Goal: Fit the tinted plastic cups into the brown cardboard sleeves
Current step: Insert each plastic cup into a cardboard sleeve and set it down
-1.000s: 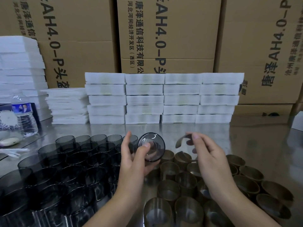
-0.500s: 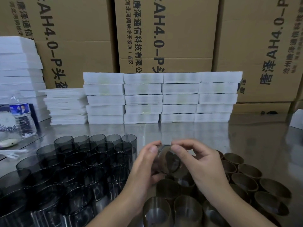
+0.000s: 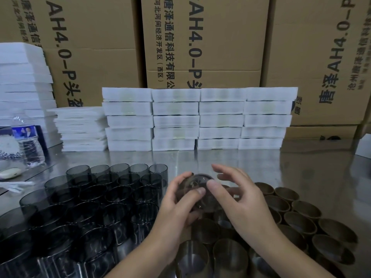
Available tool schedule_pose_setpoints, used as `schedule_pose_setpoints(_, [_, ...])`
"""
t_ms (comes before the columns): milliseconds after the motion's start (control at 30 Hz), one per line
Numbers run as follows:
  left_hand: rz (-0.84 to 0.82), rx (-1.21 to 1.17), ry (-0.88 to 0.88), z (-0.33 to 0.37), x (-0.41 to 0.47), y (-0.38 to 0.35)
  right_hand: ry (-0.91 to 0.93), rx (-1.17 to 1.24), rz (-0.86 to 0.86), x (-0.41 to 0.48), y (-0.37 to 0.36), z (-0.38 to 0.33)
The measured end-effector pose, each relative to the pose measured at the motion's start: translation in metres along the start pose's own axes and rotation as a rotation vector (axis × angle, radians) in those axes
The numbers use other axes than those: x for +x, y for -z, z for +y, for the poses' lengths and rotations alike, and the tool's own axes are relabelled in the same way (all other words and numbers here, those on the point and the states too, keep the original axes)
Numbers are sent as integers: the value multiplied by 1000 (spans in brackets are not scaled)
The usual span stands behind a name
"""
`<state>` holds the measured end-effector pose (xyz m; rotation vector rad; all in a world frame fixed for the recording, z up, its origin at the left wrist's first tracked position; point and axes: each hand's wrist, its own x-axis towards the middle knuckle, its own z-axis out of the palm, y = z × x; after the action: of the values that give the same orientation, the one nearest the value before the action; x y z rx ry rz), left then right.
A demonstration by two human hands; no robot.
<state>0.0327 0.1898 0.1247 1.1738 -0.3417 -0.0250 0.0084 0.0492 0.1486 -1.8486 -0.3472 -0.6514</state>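
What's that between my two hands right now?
A dark tinted cup, gripped by your left hand and right hand, held up over the cardboard sleeves. It shows in the head view, though blurred.

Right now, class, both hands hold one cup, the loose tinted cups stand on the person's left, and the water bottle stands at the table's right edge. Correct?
No. The head view shows the water bottle at the left edge of the table. The rest holds: left hand and right hand hold one cup; the loose tinted cups stand on the left.
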Motion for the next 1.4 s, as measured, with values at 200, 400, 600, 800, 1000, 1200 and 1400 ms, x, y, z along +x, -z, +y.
schedule_pose_setpoints(200, [109,-56,-60,6,1,-1,-169,176,-282,-1,-5,5])
schedule_pose_setpoints(400, [111,-36,-70,5,-1,-1,-128,119,-292,2,0,-1])
schedule_pose_setpoints(600, [108,-39,-114,8,-1,-1,-162,216,-257,6,3,1])
schedule_pose_setpoints(800, [85,-18,-128,10,-1,0,-201,254,-244,9,8,5])
schedule_pose_setpoints(1000, [119,1,-130,12,-2,-1,-289,261,-201,11,11,5])
schedule_pose_setpoints(1200, [63,-37,-36,18,-3,-2,-355,273,-296,12,12,2])
schedule_pose_setpoints(1400, [-19,-39,-17,16,-4,-6,-435,372,-309,10,-1,12])
